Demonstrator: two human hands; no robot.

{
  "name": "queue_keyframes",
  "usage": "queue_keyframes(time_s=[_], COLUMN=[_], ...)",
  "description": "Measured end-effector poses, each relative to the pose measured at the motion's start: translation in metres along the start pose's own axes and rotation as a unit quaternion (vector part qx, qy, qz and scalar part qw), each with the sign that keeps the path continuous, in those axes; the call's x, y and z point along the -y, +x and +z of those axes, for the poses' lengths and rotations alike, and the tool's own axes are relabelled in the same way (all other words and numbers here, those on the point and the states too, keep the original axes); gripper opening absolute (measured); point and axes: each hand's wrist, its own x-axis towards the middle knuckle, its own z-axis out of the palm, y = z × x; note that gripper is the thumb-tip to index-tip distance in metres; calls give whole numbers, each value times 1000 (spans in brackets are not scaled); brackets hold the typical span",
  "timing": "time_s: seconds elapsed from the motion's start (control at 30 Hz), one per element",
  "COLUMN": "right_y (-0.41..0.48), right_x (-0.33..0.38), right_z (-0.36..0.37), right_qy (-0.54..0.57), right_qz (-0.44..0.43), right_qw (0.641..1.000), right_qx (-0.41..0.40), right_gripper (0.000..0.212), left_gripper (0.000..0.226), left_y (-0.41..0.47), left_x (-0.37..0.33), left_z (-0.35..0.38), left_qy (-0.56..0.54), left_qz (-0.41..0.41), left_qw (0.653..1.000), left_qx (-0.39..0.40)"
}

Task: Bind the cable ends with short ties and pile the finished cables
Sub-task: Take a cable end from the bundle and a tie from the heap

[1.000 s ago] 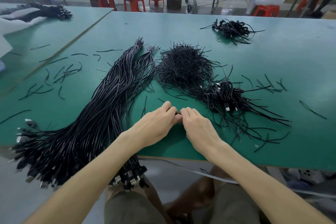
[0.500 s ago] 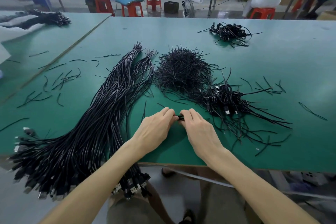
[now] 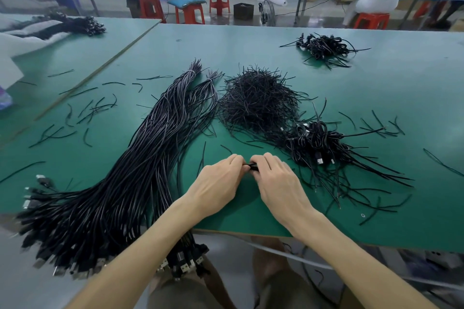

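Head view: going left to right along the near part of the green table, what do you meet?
Scattered loose ties, long cable bundle, left hand, black cable pinched between both hands, right hand, pile of bound cables.

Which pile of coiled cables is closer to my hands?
The pile just right of your right hand, beside the tie heap; the far pile lies well back.

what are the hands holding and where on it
A short black piece, pinched at either end by the left hand and right hand; tie or cable cannot be told.
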Motion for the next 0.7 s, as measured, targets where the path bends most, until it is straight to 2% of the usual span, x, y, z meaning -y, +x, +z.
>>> queue_keyframes(time_s=[0.07, 0.17, 0.23, 0.3, 0.33, 0.37, 0.5, 0.6, 0.7], right_y=[6, 32, 58, 81, 91, 100, 124, 134, 142], right_x=[-1, -2, -1, 0, -1, -2, -7, -6, -7], right_z=[-8, -28, -40, -44, -43, -41, -14, 5, 14], right_qy=[-54, -53, -5, 27, 40, 57, 111, 116, 97], right_qz=[-5, 16, 52, 95, 115, 136, 203, 213, 231], right_qw=[998, 986, 977, 966, 963, 964, 970, 969, 966], right_qx=[-33, -155, -205, -239, -239, -219, -78, -50, -58], right_gripper=[32, 30, 25, 23, 23, 23, 32, 35, 26], left_gripper=[34, 36, 38, 37, 36, 36, 35, 36, 36], left_y=[3, 11, 15, 16, 16, 15, 17, 19, 19], left_x=[2, 11, 18, 23, 24, 25, 23, 22, 23], left_z=[0, -4, -9, -14, -16, -17, -15, -14, -12], left_qy=[-35, -178, -347, -502, -542, -558, -561, -552, -548], left_qz=[-45, -135, -202, -258, -271, -275, -263, -264, -264], left_qw=[998, 974, 914, 823, 792, 778, 781, 787, 789], left_qx=[-11, -31, -48, -65, -75, -83, -80, -80, -87])
